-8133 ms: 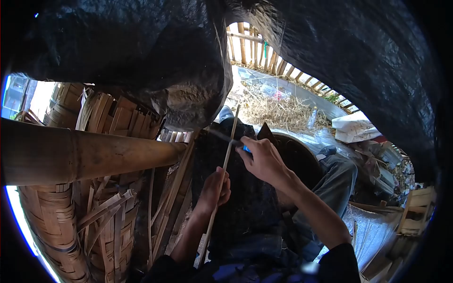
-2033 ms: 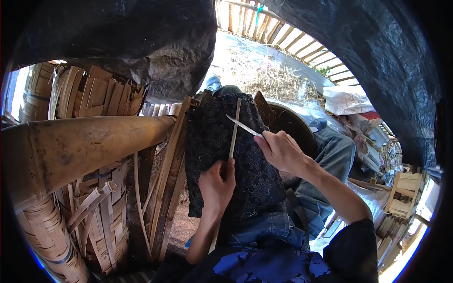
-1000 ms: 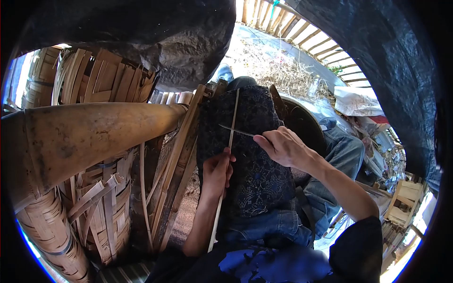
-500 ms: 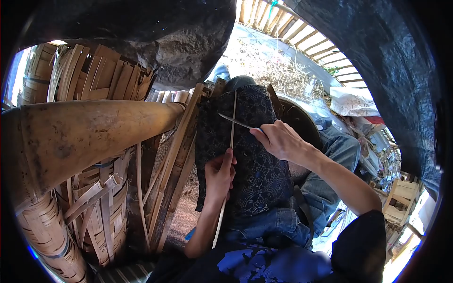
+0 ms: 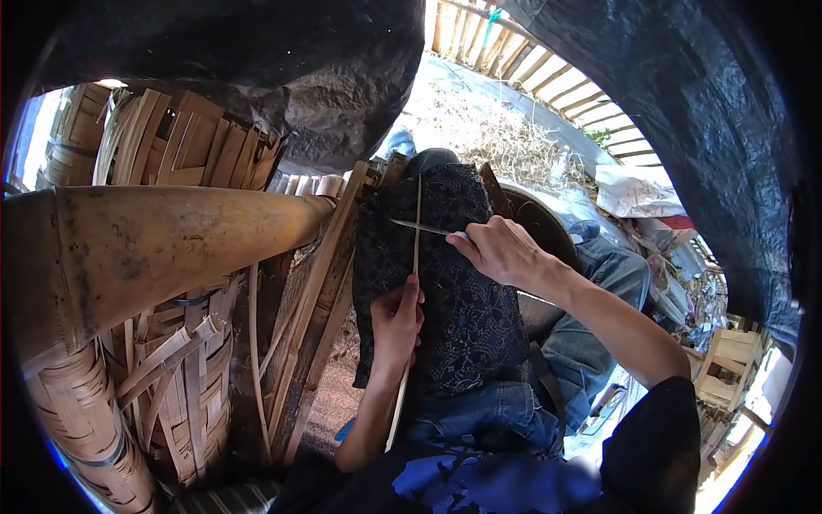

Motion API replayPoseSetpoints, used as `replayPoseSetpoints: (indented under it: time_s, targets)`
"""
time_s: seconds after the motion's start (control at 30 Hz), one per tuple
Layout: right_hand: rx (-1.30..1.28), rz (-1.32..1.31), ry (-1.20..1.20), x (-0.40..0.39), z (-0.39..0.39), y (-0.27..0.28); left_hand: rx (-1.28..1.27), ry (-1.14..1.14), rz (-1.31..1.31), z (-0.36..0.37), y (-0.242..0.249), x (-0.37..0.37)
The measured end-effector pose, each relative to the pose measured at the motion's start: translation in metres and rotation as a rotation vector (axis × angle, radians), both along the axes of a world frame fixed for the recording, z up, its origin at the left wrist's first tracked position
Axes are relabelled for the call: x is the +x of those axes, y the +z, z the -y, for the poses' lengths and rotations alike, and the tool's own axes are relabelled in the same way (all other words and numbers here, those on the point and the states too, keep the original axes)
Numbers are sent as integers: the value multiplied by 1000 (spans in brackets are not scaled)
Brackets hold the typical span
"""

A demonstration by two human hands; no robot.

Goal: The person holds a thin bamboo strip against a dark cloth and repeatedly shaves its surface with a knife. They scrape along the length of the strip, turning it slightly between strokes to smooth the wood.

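My left hand (image 5: 398, 325) is closed around a thin pale bamboo strip (image 5: 418, 255), which runs lengthwise over my lap from near my shirt to beyond the knee. My right hand (image 5: 503, 250) grips a knife (image 5: 428, 228) by its handle, a bit of blue showing at the thumb. The narrow blade points left and crosses the strip above my left hand. Beneath both lies a dark blue patterned cloth (image 5: 467, 334) draped over my leg in jeans.
A thick bamboo pole (image 5: 188, 257) stretches across the left side. Woven bamboo baskets (image 5: 184, 403) and upright wooden slats (image 5: 312, 300) stand beside my leg. Dark plastic sheeting (image 5: 342, 111) hangs overhead. A white sack (image 5: 638, 190) lies at the upper right, near a slatted bamboo fence (image 5: 548, 68).
The knife and my right hand have shifted slightly down and left, and the blade lies flatter across the strip. The view has shifted a little; my left hand keeps its hold.
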State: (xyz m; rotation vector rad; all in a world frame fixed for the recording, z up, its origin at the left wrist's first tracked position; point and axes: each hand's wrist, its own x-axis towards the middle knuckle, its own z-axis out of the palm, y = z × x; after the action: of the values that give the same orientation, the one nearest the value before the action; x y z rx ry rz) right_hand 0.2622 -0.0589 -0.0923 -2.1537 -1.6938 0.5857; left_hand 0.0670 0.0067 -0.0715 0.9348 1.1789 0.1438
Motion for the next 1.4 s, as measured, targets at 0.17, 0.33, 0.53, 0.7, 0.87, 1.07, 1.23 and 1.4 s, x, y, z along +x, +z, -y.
replayPoseSetpoints:
  time_s: [0.17,0.33,0.53,0.7,0.87,1.07,1.23,1.4]
  targets:
    - [-87,-17,-19,-2,-1,3,19,7,-12,3,3,3]
    - [-129,-17,-32,-2,-8,0,42,-13,-44,3,4,4]
    - [-75,-4,-35,5,-15,-5,42,-40,-34,2,5,3]
    - [-96,48,-32,23,-30,-23,53,-72,-66,3,7,2]
    - [-184,64,4,34,-42,-27,98,-74,-72,0,6,2]
    - [-78,29,15,26,-19,-1,70,-55,-54,4,19,-4]
    - [60,-120,-87,18,10,31,-96,-85,140,22,33,-14]
    - [118,-314,-185,13,18,30,-411,57,226,20,38,-15]
